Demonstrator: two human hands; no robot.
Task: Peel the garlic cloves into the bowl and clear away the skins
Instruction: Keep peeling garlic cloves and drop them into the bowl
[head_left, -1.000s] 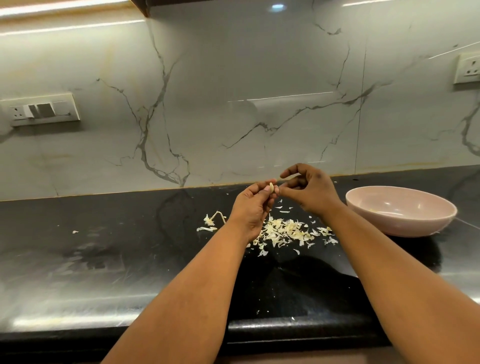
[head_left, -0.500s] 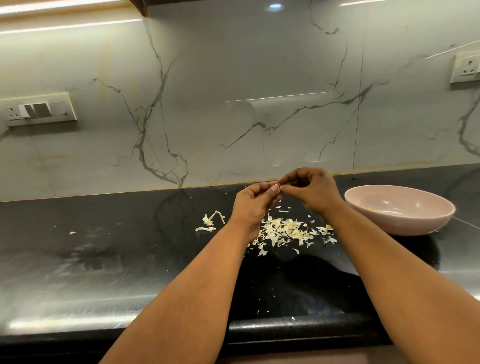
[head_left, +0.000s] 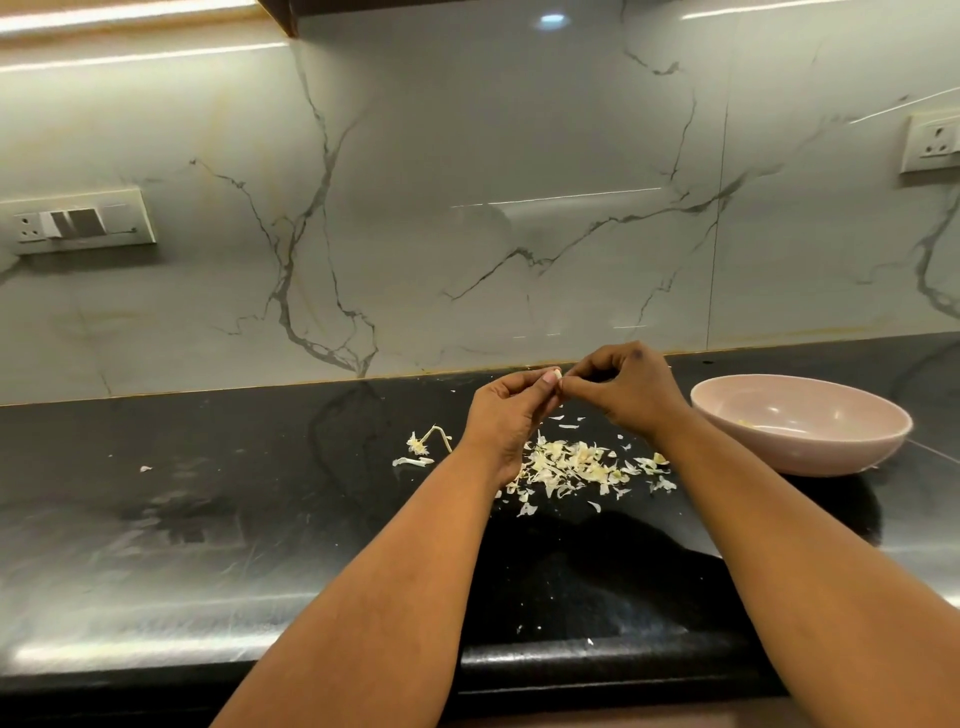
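From the head camera, both hands meet above the black counter (head_left: 208, 545), just past the centre of the picture toward one o'clock. The left hand (head_left: 506, 415) has its fingers curled and its thumb pressed up against a small pale garlic clove (head_left: 556, 373), which pokes out at the fingertips. The right hand (head_left: 631, 389) comes in from three o'clock with its fingers bent, its thumb and forefinger pinched together at the same clove, so the two hands touch there. How much skin is left on the clove is too small to tell.

Below the hands, toward six o'clock of them, a loose heap of garlic skins (head_left: 571, 467) lies spread on the counter. A stem with a root tuft (head_left: 426, 441) and a strip of skin lie just beside the left wrist, at nine o'clock of the heap. One stray flake (head_left: 145, 468) sits well apart, far out at nine o'clock.

A pink bowl (head_left: 810, 452) stands on the counter at three o'clock of the hands, near the right forearm but apart from it. A few pale bits (head_left: 745, 423) lie inside it.

Behind the counter rises a marble wall (head_left: 467, 182), with a switch plate (head_left: 78, 221) at nine o'clock and a socket (head_left: 932, 143) at two o'clock.
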